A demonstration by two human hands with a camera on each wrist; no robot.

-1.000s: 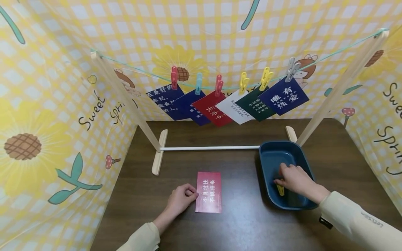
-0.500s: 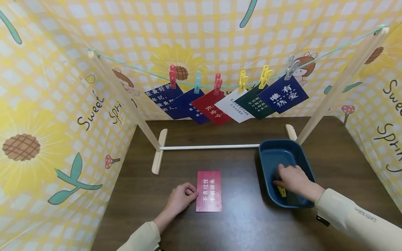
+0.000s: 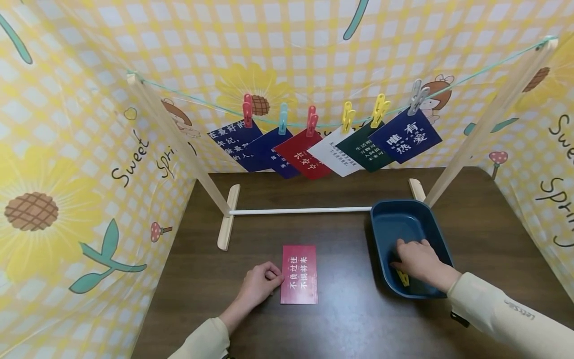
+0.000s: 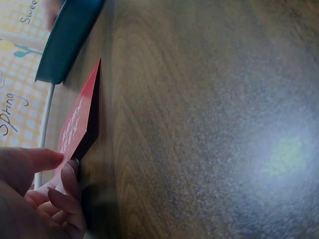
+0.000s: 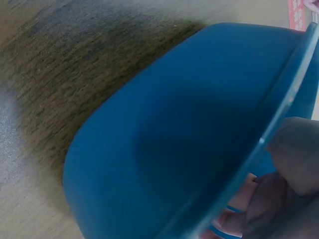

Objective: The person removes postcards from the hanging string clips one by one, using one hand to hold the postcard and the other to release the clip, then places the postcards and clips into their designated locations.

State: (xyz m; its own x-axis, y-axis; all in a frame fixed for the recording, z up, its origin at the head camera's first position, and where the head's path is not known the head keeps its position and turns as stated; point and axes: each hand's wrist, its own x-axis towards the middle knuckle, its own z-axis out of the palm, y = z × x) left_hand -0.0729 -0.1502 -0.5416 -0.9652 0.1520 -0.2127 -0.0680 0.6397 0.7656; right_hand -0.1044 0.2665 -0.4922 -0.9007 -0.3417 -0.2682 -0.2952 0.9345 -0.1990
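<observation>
In the head view my left hand [image 3: 260,285] pinches the left edge of a red card [image 3: 299,274] with white characters. The left wrist view shows the thumb on top of the card [image 4: 79,117], fingers beneath, and the card raised off the table. My right hand [image 3: 420,260] reaches into a blue plastic bin [image 3: 377,244], its fingers curled around a yellow clothespin [image 3: 403,278]. One end of that clothespin shows below the fingers; the rest is hidden. From the right wrist, the bin's wall [image 5: 164,134] covers most of the fingers [image 5: 232,221].
Behind stands a wooden frame [image 3: 486,127] with a green string [image 3: 179,92] and a white crossbar [image 3: 300,211]. Several cards, such as a white card [image 3: 336,152], hang from it by coloured clothespins [image 3: 348,117]. A patterned cloth [image 3: 287,45] surrounds the brown table [image 3: 350,329].
My right hand has shifted slightly inside the bin, and the yellow clothespin has moved a little toward the front and tilted. My left hand and the red card stay nearly still.
</observation>
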